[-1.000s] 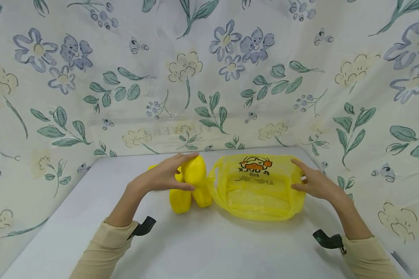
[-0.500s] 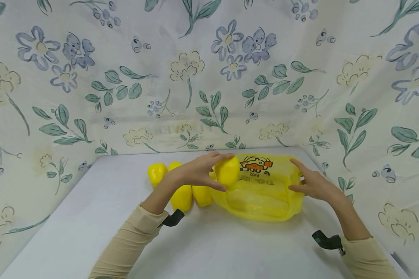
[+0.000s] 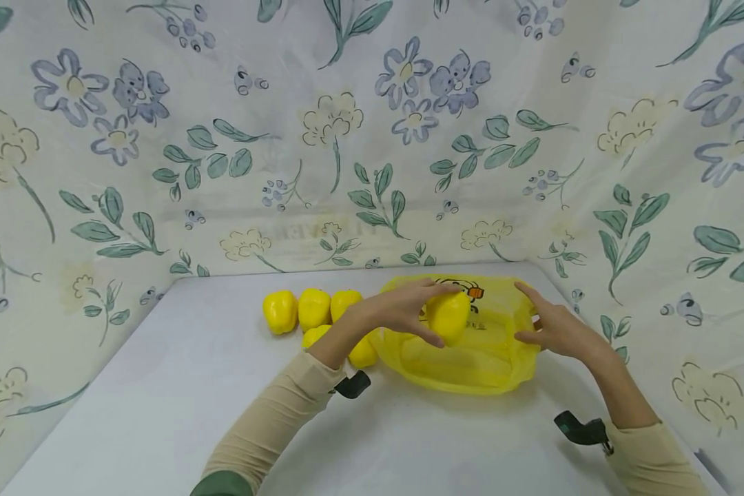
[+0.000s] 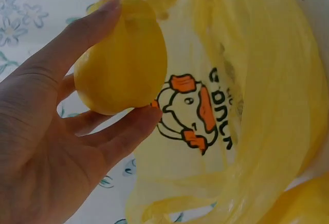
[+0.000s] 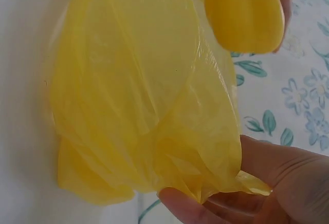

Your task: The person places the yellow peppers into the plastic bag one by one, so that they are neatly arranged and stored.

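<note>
Yellow, smooth bell pepper [image 3: 448, 317] sits gripped between the curled fingers and thumb of the left hand [image 3: 403, 313], held over the mouth of the thin yellow plastic bag [image 3: 471, 355] near the white desk's [image 3: 161, 413] far right corner. The right hand [image 3: 558, 331] pinches the bag's right rim. Five more yellow peppers [image 3: 313, 310] lie left of the bag.

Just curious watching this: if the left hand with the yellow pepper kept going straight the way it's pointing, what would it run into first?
Probably the yellow plastic bag: the left hand holds the yellow pepper over its open mouth, with the right hand gripping the far edge beyond. Depth is hard to judge.
</note>
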`<control>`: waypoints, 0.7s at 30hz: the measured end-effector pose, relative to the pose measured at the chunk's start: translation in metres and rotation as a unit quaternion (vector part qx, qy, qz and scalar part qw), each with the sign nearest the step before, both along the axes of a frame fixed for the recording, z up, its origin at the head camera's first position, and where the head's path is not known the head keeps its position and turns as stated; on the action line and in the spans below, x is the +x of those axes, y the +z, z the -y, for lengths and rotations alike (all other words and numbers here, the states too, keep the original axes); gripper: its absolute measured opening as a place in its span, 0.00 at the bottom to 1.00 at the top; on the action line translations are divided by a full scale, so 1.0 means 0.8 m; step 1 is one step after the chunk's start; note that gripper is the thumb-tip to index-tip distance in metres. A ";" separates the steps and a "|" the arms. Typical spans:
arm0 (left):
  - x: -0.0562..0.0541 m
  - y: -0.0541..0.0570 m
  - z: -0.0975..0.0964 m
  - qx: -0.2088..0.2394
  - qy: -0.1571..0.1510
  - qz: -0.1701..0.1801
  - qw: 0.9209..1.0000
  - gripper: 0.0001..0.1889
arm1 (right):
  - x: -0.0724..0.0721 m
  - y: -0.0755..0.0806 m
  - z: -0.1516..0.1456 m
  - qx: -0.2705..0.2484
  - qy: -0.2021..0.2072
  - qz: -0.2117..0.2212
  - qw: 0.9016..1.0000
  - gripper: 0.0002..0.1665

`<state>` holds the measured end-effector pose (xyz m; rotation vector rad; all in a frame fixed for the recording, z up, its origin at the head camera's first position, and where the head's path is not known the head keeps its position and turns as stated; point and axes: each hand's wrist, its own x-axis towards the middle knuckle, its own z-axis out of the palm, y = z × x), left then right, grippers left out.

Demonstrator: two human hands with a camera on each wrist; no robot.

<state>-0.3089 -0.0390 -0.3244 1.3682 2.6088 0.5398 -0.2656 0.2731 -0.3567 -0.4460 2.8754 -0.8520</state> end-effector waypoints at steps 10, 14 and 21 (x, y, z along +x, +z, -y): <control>-0.023 -0.027 -0.038 -0.023 -0.008 0.020 0.999 0.50 | -0.003 0.001 -0.002 0.004 0.008 0.000 1.000 0.57; -0.031 -0.035 -0.056 -0.048 -0.003 0.017 0.999 0.51 | -0.003 0.001 -0.003 0.002 0.012 0.000 1.000 0.57; -0.044 -0.045 -0.090 -0.079 0.010 0.004 0.997 0.49 | -0.002 0.000 -0.006 -0.007 0.024 -0.003 1.000 0.55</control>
